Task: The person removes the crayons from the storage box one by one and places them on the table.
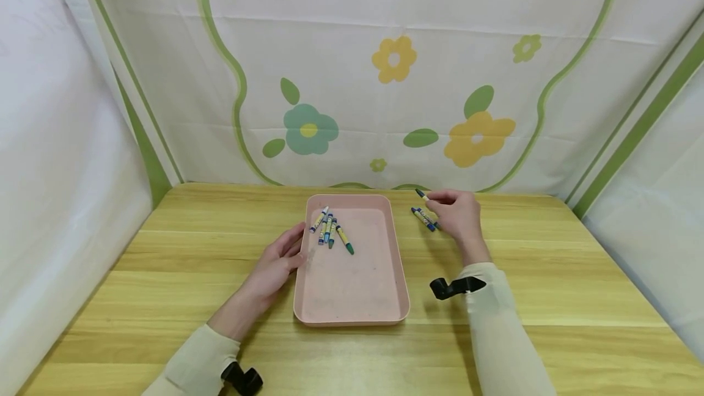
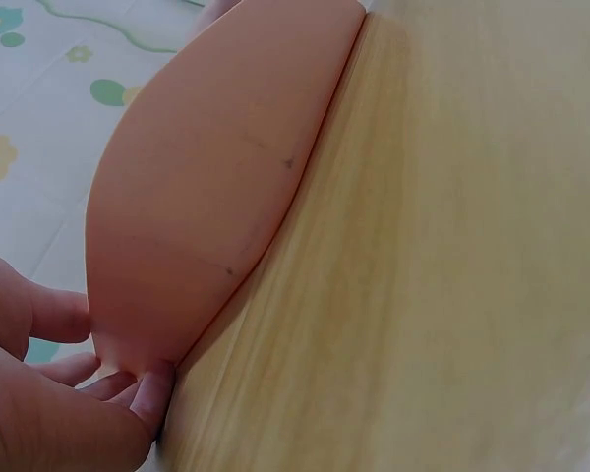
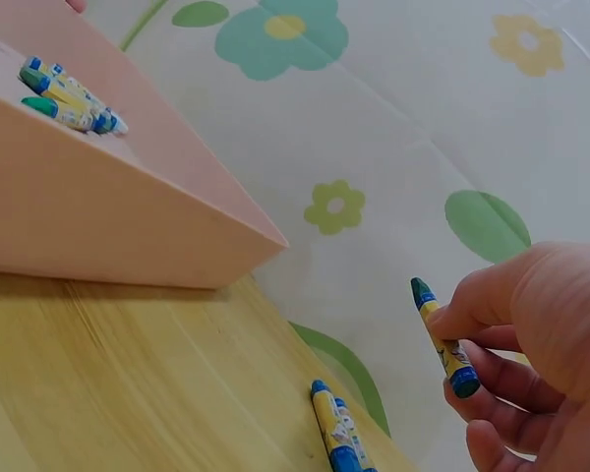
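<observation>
The right hand (image 1: 456, 216) pinches a green-tipped crayon (image 3: 450, 353) between thumb and fingers, raised near loose crayons (image 1: 423, 219) on the wooden table (image 1: 209, 249), right of the pink tray (image 1: 352, 292). The left hand (image 1: 275, 267) grips the tray's left side, its fingers curled against the wall; more crayons (image 1: 332, 234) lie inside, toward the far left corner.

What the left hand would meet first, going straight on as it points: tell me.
The pink tray: the left hand touches its left side. Beyond that wall, crayons lie roughly in line, though depth is unclear.
</observation>
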`<state>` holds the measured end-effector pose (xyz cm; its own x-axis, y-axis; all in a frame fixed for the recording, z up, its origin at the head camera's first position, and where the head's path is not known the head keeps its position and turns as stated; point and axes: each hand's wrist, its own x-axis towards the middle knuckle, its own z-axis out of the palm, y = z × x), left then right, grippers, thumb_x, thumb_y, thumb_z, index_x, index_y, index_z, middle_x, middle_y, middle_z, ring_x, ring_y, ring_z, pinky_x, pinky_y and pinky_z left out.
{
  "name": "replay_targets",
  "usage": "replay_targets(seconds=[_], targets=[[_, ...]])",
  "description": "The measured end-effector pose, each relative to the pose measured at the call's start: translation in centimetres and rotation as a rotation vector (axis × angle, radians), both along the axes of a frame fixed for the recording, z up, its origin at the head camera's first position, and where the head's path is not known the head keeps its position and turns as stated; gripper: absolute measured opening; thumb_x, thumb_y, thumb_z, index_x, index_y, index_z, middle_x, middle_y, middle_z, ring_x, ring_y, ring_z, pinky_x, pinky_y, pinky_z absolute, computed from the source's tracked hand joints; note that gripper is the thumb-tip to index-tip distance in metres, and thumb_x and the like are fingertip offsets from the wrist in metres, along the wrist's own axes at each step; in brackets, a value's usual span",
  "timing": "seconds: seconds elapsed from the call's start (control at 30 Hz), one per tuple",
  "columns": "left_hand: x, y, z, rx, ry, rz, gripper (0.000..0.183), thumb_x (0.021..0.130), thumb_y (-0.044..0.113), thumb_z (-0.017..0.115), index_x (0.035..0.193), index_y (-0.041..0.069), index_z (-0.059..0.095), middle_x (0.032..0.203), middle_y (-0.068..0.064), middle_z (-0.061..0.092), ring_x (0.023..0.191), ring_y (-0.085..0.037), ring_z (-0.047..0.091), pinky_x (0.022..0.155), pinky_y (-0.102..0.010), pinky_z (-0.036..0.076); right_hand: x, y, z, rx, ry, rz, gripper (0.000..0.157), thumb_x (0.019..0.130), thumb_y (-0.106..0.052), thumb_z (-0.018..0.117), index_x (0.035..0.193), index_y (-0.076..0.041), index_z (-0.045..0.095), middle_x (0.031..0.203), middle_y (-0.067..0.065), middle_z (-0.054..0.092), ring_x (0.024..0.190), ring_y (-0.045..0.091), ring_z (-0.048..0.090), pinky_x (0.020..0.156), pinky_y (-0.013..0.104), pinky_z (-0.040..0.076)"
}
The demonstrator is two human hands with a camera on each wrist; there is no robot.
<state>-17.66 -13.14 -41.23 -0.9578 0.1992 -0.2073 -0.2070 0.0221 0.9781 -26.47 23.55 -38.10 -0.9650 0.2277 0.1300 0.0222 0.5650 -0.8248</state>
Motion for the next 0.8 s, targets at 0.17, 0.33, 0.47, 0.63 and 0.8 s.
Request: replay_targets(seconds=[0.17, 0.33, 0.47, 0.63, 0.8], targets=[[0.0, 0.0, -0.1, -0.002, 0.002, 0.001, 0.068, 0.107, -0.002, 0.047, 0.170, 0.011, 0.024, 0.178, -0.013, 0.023, 0.165, -0.035, 0.023, 0.133, -0.053, 0.025, 0.1, 0.8, -0.3, -0.002, -0.023, -0.020, 0.024, 0.095, -0.022, 0.077, 0.114, -0.009, 0.083, 0.115, 0.015, 0.080, 0.097, 0.012, 0.069, 0.078, 0.016, 0.053], [0.0, 0.0, -0.1, -0.003, 0.009, 0.004, 0.067, 0.107, -0.002, 0.046, 0.169, 0.010, 0.024, 0.178, -0.013, 0.023, 0.165, -0.034, 0.022, 0.133, -0.051, 0.025, 0.2, 1.5, -0.6, -0.033, -0.075, -0.027, 0.028, 0.097, -0.023, 0.076, 0.120, -0.008, 0.081, 0.125, 0.017, 0.077, 0.111, 0.025, 0.070, 0.081, 0.018, 0.053], [-0.1, 0.0, -0.1, -0.004, 0.013, 0.006, 0.067, 0.107, -0.002, 0.047, 0.169, 0.010, 0.024, 0.177, -0.013, 0.024, 0.165, -0.035, 0.023, 0.133, -0.052, 0.025, 0.2, 1.8, -1.0, -0.051, -0.112, -0.017, 0.030, 0.099, -0.024, 0.075, 0.124, -0.007, 0.079, 0.129, 0.019, 0.075, 0.116, 0.029, 0.069, 0.086, 0.024, 0.054], [-0.1, 0.0, -0.1, -0.009, 0.017, 0.004, 0.067, 0.107, -0.002, 0.047, 0.169, 0.010, 0.025, 0.177, -0.013, 0.024, 0.164, -0.035, 0.024, 0.133, -0.052, 0.025, 0.2, 2.1, -2.0, -0.050, -0.160, -0.017, 0.031, 0.099, -0.023, 0.074, 0.124, -0.006, 0.078, 0.131, 0.019, 0.074, 0.123, 0.032, 0.068, 0.099, 0.037, 0.055], [-0.1, -0.1, -0.1, -0.009, 0.011, 0.005, 0.067, 0.107, -0.002, 0.047, 0.169, 0.011, 0.025, 0.178, -0.012, 0.023, 0.165, -0.034, 0.023, 0.133, -0.052, 0.025, -0.1, 2.3, -3.1, -0.017, -0.155, -0.035, 0.029, 0.098, -0.023, 0.075, 0.121, -0.006, 0.080, 0.130, 0.020, 0.075, 0.129, 0.035, 0.065, 0.110, 0.047, 0.053]])
